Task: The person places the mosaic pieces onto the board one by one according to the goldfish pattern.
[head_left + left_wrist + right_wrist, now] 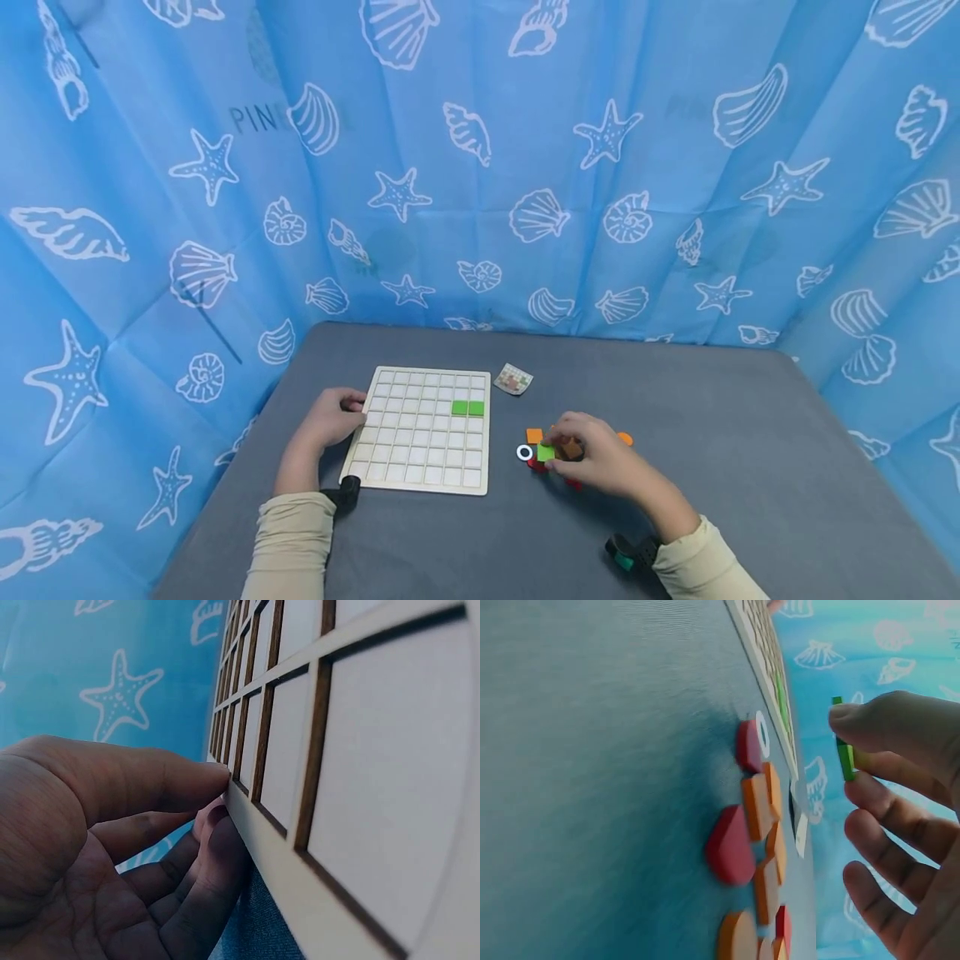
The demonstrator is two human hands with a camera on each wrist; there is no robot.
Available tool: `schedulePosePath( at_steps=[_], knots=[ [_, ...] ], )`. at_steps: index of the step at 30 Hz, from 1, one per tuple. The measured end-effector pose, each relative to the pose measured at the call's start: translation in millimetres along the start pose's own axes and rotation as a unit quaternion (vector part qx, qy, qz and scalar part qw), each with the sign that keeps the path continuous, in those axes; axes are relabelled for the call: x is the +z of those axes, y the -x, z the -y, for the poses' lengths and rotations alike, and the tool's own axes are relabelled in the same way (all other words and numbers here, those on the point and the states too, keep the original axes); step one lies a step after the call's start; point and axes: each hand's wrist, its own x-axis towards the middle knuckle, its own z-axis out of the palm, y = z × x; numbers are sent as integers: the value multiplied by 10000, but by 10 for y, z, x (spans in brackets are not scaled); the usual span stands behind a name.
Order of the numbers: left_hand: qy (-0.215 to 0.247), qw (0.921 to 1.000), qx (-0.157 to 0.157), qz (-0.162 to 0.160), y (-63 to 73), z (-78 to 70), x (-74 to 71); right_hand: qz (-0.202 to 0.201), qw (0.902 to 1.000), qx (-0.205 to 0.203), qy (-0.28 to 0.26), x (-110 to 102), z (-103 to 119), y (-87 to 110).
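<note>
A light wooden grid board [487,467] with white square cells lies on the grey table. Two green square tiles [468,408] sit side by side in it, near its right edge. At the board's left edge is my left hand [333,418]; its thumb [202,786] touches the rim while the other fingers curl beside and under it. My right hand [596,454] pinches a green square tile [844,750] between thumb and finger. That tile is held above a loose pile of orange, brown and red pieces [757,806], partly hidden by the hand in the head view.
A small paper card [513,379] printed with a coloured grid lies past the board's upper right corner. A white ring [524,452] rests at the pile's left side. Behind the table [712,417] hangs a blue curtain [465,250] with shells and starfish.
</note>
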Motion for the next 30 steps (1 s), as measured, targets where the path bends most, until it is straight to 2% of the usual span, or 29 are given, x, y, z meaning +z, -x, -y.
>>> schedulePosePath(
  at_steps=[7,11,18,20,25,30],
  knots=[
    [-3,10000,4,-67,-1,-7,9,-303,9994,-114,-154,61,44,-322],
    [-5,10000,34,-85,7,8,14,-184,9996,70,-207,119,80,-545],
    [19,9999,91,-75,9,45,21,-71,9997,39,-218,256,93,-997],
    [1,9999,98,-77,2,51,27,-9,9996,157,-214,293,89,-1106],
    [-1,10000,54,-28,19,52,5,185,9991,318,-232,403,53,-1332],
    [-33,10000,44,-44,-1,39,7,192,9985,458,-247,464,33,-1480]
  ],
)
